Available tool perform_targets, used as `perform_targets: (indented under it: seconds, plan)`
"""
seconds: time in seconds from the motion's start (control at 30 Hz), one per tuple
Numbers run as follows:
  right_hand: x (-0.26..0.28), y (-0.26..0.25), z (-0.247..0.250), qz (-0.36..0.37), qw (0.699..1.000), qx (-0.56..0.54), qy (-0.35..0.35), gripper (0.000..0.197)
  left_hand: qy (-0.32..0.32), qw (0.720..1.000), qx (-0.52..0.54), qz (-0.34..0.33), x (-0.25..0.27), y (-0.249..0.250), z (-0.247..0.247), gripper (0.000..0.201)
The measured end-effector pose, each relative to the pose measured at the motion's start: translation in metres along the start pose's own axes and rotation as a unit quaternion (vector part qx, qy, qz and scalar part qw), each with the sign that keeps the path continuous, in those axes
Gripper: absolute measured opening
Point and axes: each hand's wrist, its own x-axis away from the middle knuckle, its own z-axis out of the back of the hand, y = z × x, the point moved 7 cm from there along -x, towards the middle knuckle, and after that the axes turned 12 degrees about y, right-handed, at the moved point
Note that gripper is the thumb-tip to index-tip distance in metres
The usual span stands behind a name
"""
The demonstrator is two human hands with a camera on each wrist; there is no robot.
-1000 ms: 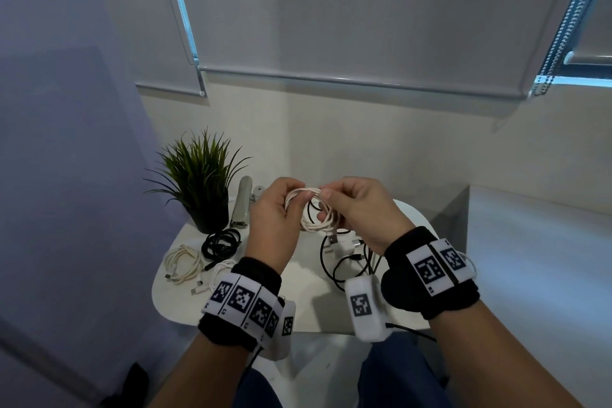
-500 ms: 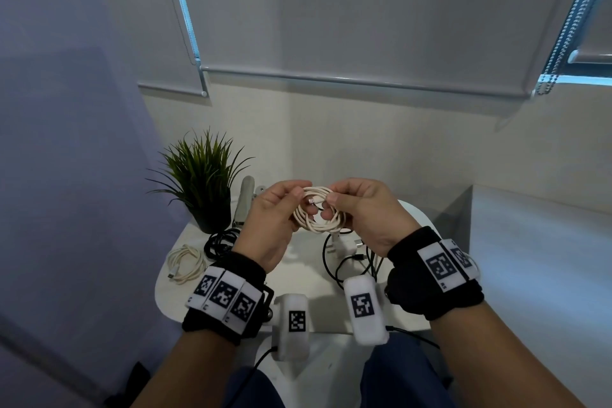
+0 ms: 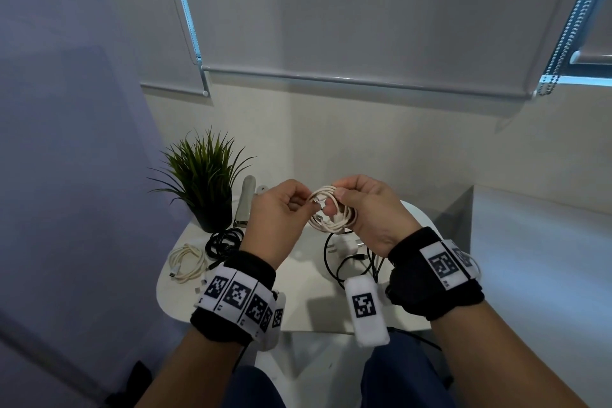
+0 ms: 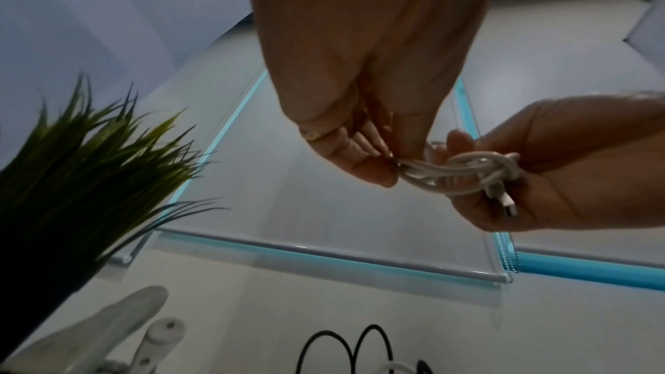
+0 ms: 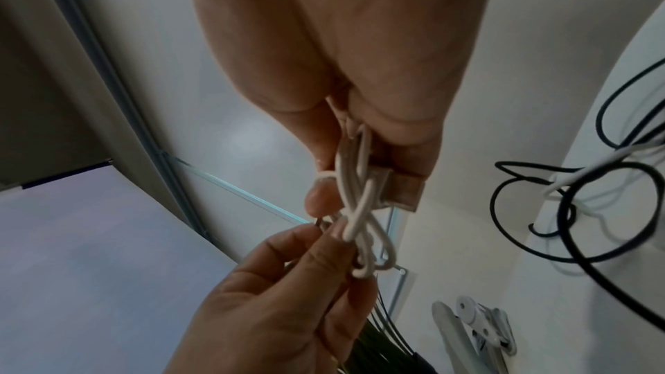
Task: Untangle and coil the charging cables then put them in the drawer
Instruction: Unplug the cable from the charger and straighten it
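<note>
A cream charging cable (image 3: 331, 214) is wound into a small coil, held in the air above the white table (image 3: 308, 278) between both hands. My right hand (image 3: 359, 209) grips the coil's right side, fingers curled round it. My left hand (image 3: 281, 209) pinches a strand at the coil's left edge (image 4: 406, 167). One white plug end (image 4: 503, 201) sticks out by the right palm. In the right wrist view the looped strands (image 5: 359, 209) run between the right fingers and the left fingertips. No drawer is in view.
On the table lie a coiled cream cable (image 3: 187, 262) and a coiled black cable (image 3: 223, 242) at the left, a loose black cable (image 3: 351, 268) with a white plug adapter (image 3: 346, 247) under the hands, a potted plant (image 3: 205, 185) and a grey tool (image 3: 246, 202) at the back.
The coil has been drawn tighter and shifted slightly right into the right hand. The left hand has moved from gripping the coil's side to pinching one strand.
</note>
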Motion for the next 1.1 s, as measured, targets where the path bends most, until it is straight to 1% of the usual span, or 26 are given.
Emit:
perform_targets:
  seconds: [0.1,0.2,0.23,0.37,0.43,0.53,0.67,0.73,0.83,0.9,0.93,0.97,1.03,1.1]
  plan:
    - [0.000,0.000,-0.002,0.008,0.999,0.030,0.008,0.016,-0.011,0.998,-0.056,-0.030,-0.001,0.003,-0.001,0.020]
    - [0.000,0.003,-0.004,0.018,0.998,0.067,0.008,0.017,-0.009,0.989,-0.109,-0.097,-0.002,0.007,-0.002,0.015]
    - [0.000,0.003,-0.004,0.023,0.997,0.079,0.008,0.018,-0.006,0.987,-0.116,-0.110,-0.002,0.007,-0.003,0.013]
    - [-0.002,0.004,-0.003,0.041,0.993,0.104,0.034,0.021,-0.012,0.989,-0.115,-0.095,0.000,0.003,-0.003,0.013]
    - [-0.003,0.003,0.000,0.043,0.993,0.097,0.045,0.021,-0.023,0.991,-0.102,-0.081,0.000,0.004,-0.003,0.011]
    - [-0.003,0.005,0.002,0.031,0.996,0.072,0.044,0.019,-0.012,0.995,-0.071,-0.071,0.001,0.009,0.001,0.008]
    - [-0.003,0.007,0.000,0.010,0.999,0.050,0.019,0.017,-0.010,0.992,-0.084,-0.096,0.004,0.015,-0.001,0.013]
    - [-0.002,0.005,-0.001,0.000,0.999,0.051,0.008,0.017,0.005,0.989,-0.088,-0.115,0.007,0.016,-0.001,0.012]
    - [-0.002,0.005,-0.002,-0.002,0.997,0.082,0.004,0.018,0.043,0.982,-0.101,-0.151,0.010,0.017,-0.001,0.008]
    - [-0.005,0.007,-0.003,0.005,0.994,0.112,0.012,0.017,0.057,0.980,-0.103,-0.162,0.013,0.016,-0.001,0.007]
    - [-0.006,0.009,-0.003,0.011,0.992,0.127,0.017,0.016,0.060,0.981,-0.093,-0.157,0.013,0.014,-0.001,0.007]
    - [-0.006,0.010,-0.003,0.017,0.990,0.138,0.020,0.015,0.059,0.986,-0.076,-0.139,0.012,0.012,0.000,0.006]
    - [-0.006,0.013,-0.003,0.026,0.988,0.149,0.013,0.015,0.053,0.995,-0.033,-0.078,0.010,0.006,0.001,0.008]
    - [-0.004,0.015,-0.003,0.028,0.988,0.152,0.001,0.016,0.040,0.998,-0.011,-0.035,0.007,0.002,0.002,0.011]
